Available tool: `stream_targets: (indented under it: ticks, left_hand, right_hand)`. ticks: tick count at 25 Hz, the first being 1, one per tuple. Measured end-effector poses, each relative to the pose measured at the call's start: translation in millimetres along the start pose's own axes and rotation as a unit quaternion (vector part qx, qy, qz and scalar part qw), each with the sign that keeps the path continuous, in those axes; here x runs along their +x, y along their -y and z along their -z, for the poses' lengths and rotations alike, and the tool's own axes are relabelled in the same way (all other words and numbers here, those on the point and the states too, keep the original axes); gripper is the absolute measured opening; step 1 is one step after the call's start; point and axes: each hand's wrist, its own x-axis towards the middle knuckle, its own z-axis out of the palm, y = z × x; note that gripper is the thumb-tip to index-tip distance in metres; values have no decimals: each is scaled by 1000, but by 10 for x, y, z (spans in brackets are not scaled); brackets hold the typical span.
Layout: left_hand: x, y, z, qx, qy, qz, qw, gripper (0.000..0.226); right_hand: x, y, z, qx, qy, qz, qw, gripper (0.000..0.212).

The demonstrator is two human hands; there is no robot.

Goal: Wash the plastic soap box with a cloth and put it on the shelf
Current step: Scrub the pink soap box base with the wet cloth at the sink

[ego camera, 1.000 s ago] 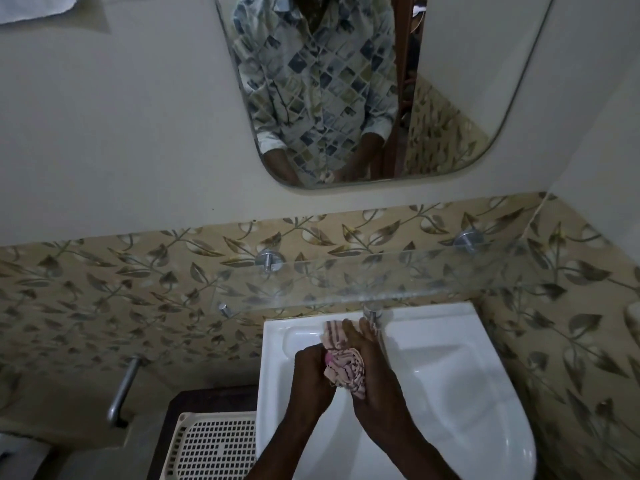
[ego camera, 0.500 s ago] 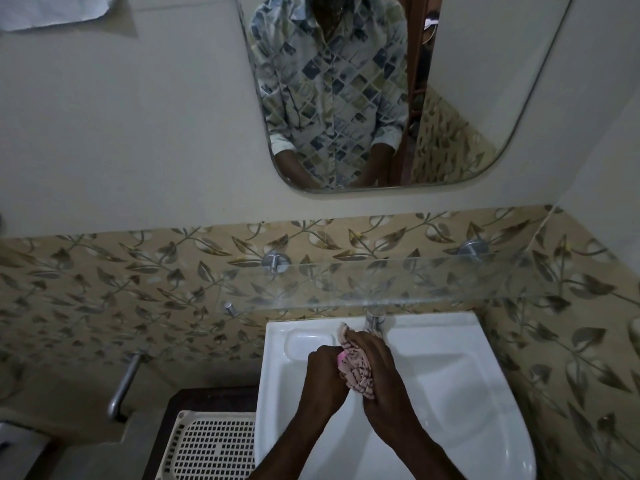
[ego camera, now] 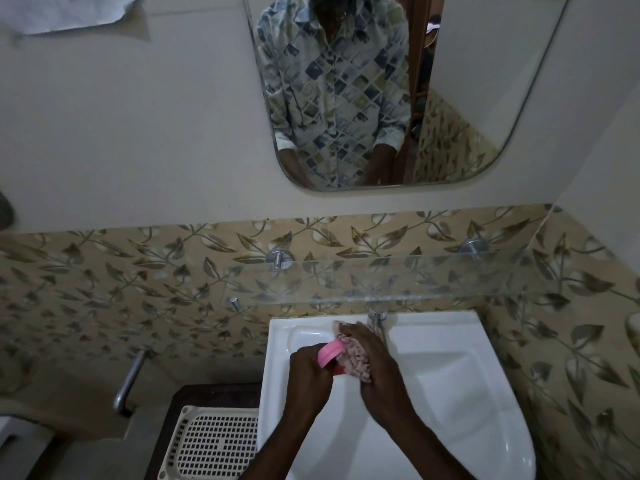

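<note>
Over the white sink, my left hand grips the pink plastic soap box, whose rounded edge shows above my fingers. My right hand holds a pink-and-white patterned cloth bunched against the box. A bit of red shows under the box. The glass shelf runs along the leaf-patterned tiles just above the sink, with nothing on it.
A chrome tap stands at the sink's back edge behind my right hand. A cream perforated basket sits on a dark stand left of the sink. A metal bar sticks out of the left wall. A mirror hangs above.
The soap box has turned so more of its pink edge shows above my left hand. The cloth has slid along it under my right hand. The view tilted slightly downward.
</note>
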Motion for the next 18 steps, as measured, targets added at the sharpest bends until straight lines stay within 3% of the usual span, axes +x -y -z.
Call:
stream_targets:
  ticks: [2, 3, 7, 9, 11, 15, 18]
  left_hand:
    - [-21, -18, 20, 3, -6, -20, 1000, 21]
    - [-64, -17, 22, -17, -10, -23, 1000, 21]
    - [-272, 81, 21, -120, -62, 2, 991, 35]
    - [-323, 65, -16, -127, -76, 8, 989, 30]
    - [-300, -22, 25, -142, -60, 17, 988, 21]
    - [-82, -157, 249, -42, 130, 34, 990, 39]
    - [93, -321, 212, 146, 143, -6, 979, 33]
  right_hand:
    - [-23, -17, -85, -28, 18, 76, 997, 71]
    - [-3, -36, -90, -8, 16, 60, 998, 66]
    - [130, 11, 36, 138, 21, -115, 984, 55]
    - [113, 2, 11, 244, 31, -176, 953, 38]
    - [97, 13, -8, 298, 15, -206, 932, 34]
    - [249, 13, 88, 96, -39, -128, 986, 47]
    - [344, 69, 156, 7, 14, -6, 1000, 48]
